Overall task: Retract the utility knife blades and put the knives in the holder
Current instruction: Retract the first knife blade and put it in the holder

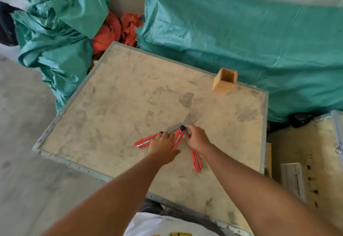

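Observation:
Three red utility knives lie fanned out on a dusty wooden crate top (pixel 130 91). The left knife (pixel 143 142) has its grey blade out, pointing up-right. The middle knife (pixel 177 138) has a black knob at its front and a blade reaching toward the holder. The right knife (pixel 197 161) lies partly under my right wrist. My left hand (pixel 163 147) covers the left knife's front end, fingers curled on it. My right hand (pixel 196 139) pinches the middle knife near the knob. The empty square wooden holder (pixel 224 82) stands upright at the far right edge.
Green tarpaulin (pixel 241 40) covers bulky things behind and to the left of the crate. Red cloth (pixel 115 29) lies between the green heaps. A second crate (pixel 306 152) with a metal edge sits at the right. Concrete floor (pixel 22 124) is at the left.

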Tool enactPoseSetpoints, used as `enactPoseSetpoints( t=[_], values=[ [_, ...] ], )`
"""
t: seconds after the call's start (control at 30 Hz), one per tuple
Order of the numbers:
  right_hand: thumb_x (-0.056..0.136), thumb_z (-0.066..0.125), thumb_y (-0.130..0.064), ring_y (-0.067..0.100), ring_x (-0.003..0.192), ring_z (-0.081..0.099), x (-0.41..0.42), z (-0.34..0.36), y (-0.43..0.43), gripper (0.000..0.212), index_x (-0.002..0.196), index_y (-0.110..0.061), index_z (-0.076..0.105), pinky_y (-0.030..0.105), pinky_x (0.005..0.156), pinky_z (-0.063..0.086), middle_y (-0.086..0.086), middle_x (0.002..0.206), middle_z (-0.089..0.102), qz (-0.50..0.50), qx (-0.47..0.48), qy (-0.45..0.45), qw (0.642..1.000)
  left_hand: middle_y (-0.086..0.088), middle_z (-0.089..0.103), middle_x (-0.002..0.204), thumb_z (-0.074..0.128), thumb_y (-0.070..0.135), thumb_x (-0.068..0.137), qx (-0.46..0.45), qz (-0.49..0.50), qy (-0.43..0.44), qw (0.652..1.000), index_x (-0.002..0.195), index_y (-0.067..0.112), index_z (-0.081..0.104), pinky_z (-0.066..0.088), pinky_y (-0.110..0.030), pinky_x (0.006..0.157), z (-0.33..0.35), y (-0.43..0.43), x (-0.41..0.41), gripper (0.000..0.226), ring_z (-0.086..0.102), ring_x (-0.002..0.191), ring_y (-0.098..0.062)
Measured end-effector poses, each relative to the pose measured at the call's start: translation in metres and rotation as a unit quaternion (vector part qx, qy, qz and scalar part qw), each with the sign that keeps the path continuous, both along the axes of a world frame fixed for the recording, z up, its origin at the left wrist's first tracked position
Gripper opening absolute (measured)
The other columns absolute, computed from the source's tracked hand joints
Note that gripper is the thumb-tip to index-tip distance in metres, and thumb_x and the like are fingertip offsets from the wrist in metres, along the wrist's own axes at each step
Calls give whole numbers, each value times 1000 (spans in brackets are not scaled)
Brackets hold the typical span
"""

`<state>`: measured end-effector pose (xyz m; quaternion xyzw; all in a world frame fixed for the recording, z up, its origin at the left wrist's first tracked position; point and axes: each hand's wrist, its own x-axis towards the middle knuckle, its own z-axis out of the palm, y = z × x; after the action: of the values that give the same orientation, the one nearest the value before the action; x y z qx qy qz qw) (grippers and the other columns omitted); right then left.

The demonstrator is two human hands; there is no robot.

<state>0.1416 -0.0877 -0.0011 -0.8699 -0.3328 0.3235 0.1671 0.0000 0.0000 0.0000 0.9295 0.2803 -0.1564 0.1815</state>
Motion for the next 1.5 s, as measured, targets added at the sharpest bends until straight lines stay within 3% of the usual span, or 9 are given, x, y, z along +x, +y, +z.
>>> enactPoseSetpoints(
  t=[0.23,0.37,0.5,0.63,0.77,0.93,1.1,1.37,1.5],
  values=[
    [97,62,-32,28,117,66,-3,-7,12,61,153,-20,41,37,98,53,7,123,71,-25,-39,28,999,-7,53,124,66,29,86,-68,73,-12,995,127,16,50,57,-44,82,-23,-10,-1,45,51,119,-28],
    [95,66,-26,25,109,69,8,-12,20,45,139,-18,57,32,95,54,7,112,73,-81,-15,87,993,-8,53,114,64,17,79,-132,115,-35,984,115,14,58,53,-34,80,-22,-8,4,37,59,103,-28],
    [92,71,-23,27,99,74,14,-16,20,23,114,-17,67,43,85,64,6,108,70,-162,21,162,973,-7,54,104,70,16,71,-195,152,-90,965,110,10,66,38,-19,74,-16,-11,0,39,54,91,-21],
    [94,71,-16,24,84,78,20,6,12,15,108,-11,66,30,65,66,7,102,72,-212,94,195,953,3,49,109,72,23,76,-207,167,-132,955,129,19,59,40,-19,74,4,-15,-2,55,51,85,-12],
    [93,73,-18,24,81,78,29,37,-3,16,107,-13,68,37,71,67,7,105,72,-212,165,208,941,5,54,107,74,29,80,-199,164,-188,948,133,25,56,47,-20,71,34,-17,-4,57,55,86,-11],
    [91,74,-14,13,73,77,40,81,-25,16,107,-11,72,24,61,62,6,103,74,-182,249,219,926,15,68,94,70,15,87,-319,138,-198,917,132,47,46,56,-22,82,89,-25,-5,61,63,88,-11],
    [88,77,-11,7,80,77,31,114,-44,21,109,-13,77,19,63,59,-3,103,77,-137,295,239,915,24,74,84,74,-2,79,-387,154,-287,863,97,63,65,56,-20,81,121,-39,-18,68,60,80,-4],
    [84,82,-14,15,99,73,-12,148,-60,21,104,-21,82,33,88,61,0,110,75,-4,266,183,946,1,79,98,77,-5,75,-426,169,-358,814,112,41,68,58,-29,87,142,-28,-43,59,71,94,-21],
    [82,84,-19,7,103,67,-34,163,-61,23,104,-25,82,15,78,48,-8,113,68,6,243,152,958,-5,78,96,76,-7,75,-448,137,-353,810,113,40,69,59,-41,87,147,-17,-59,61,67,80,-23]
  ],
)
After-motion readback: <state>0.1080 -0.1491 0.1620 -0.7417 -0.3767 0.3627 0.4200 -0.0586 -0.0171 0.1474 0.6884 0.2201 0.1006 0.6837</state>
